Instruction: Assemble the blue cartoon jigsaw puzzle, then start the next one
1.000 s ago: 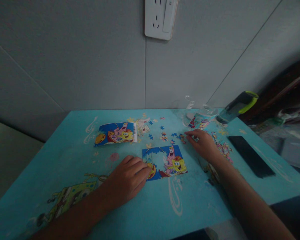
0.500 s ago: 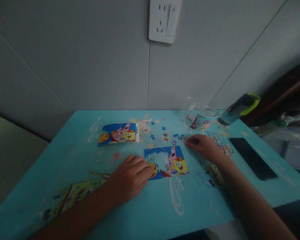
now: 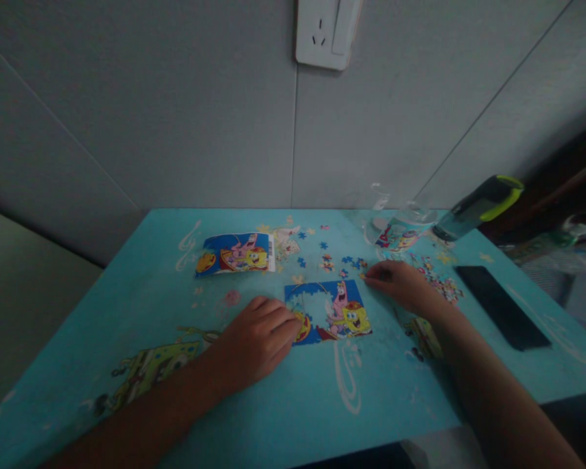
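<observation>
A partly built cartoon jigsaw puzzle (image 3: pixel 336 311) lies in the middle of the turquoise table (image 3: pixel 283 391). My left hand (image 3: pixel 258 339) rests flat on the table, its fingertips on the puzzle's left edge. My right hand (image 3: pixel 400 285) sits just right of the puzzle's top right corner, fingers curled in a pinch; whether a piece is in them I cannot make out. Several loose puzzle pieces (image 3: pixel 344 262) lie behind the puzzle, and a pile of more pieces (image 3: pixel 442 283) lies beside my right wrist.
A printed reference picture (image 3: pixel 237 254) lies at the back left. A clear plastic bag (image 3: pixel 400 231) and a tilted green-capped bottle (image 3: pixel 478 205) are at the back right, a black phone (image 3: pixel 501 305) at the right. A wall socket (image 3: pixel 327 29) is above.
My right hand has drawn back from the loose pieces toward the puzzle's top right corner and curled into a pinch. My left hand stays on the puzzle's left edge.
</observation>
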Available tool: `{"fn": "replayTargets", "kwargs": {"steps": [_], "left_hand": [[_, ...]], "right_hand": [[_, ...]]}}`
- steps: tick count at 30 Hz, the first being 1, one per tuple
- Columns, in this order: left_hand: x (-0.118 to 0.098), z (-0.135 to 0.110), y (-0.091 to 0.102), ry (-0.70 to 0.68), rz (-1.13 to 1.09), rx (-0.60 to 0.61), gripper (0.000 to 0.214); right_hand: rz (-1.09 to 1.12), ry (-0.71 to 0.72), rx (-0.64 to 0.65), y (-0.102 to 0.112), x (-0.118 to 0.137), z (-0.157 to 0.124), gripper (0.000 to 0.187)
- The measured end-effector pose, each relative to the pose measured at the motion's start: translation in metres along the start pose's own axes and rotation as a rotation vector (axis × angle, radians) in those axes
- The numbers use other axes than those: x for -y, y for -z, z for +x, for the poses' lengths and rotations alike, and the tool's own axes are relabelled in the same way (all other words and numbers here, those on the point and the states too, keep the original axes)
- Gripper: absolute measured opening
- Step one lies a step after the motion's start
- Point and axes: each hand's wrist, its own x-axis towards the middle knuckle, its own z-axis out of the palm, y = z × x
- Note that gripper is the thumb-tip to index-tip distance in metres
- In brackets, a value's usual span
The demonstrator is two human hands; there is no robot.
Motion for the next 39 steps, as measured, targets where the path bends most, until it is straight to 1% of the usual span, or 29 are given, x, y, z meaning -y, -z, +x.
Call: {"fn": "replayTargets", "kwargs": {"steps": [7,10,12,13,15,18,19,21,26,32,37,39], "left_hand": [[0.001,-0.002,-0.001,0.004,0.016,0.010,0.018],[0.001,-0.003,-0.002,0.009,0.019,0.015,0.018],[0.001,-0.003,-0.002,0.002,0.018,0.004,0.019],[0.001,-0.002,-0.002,0.000,0.017,0.001,0.019],[0.001,-0.002,-0.001,-0.001,0.018,0.004,0.020],[0.000,0.000,0.001,0.001,0.020,0.002,0.018],[0.000,0.000,0.002,0.000,0.021,-0.002,0.018],[-0.001,0.001,0.002,-0.002,0.021,-0.010,0.017],[-0.002,0.002,0.004,-0.009,0.018,-0.015,0.018],[-0.001,0.001,0.002,0.005,0.010,0.008,0.019],[-0.001,0.000,0.001,0.007,0.012,0.014,0.020],[-0.001,0.000,0.001,0.008,0.012,0.012,0.020]], "right_hand": [[0.064,0.082,-0.008,0.003,0.005,-0.002,0.017],[0.168,0.146,-0.050,0.003,0.011,-0.004,0.019],[0.273,0.220,-0.046,0.002,0.019,-0.008,0.020],[0.333,0.258,-0.019,0.002,0.024,-0.011,0.020],[0.471,0.294,0.085,-0.002,0.034,-0.016,0.019],[0.683,0.225,0.260,-0.009,0.045,-0.023,0.020],[0.733,0.195,0.291,-0.012,0.046,-0.024,0.022],[0.792,0.159,0.310,-0.016,0.045,-0.024,0.024],[0.782,0.172,0.289,-0.016,0.041,-0.022,0.020],[0.646,0.247,0.268,-0.012,0.048,-0.024,0.023],[0.559,0.270,0.237,-0.010,0.051,-0.024,0.025],[0.545,0.255,0.227,-0.010,0.051,-0.024,0.026]]}}
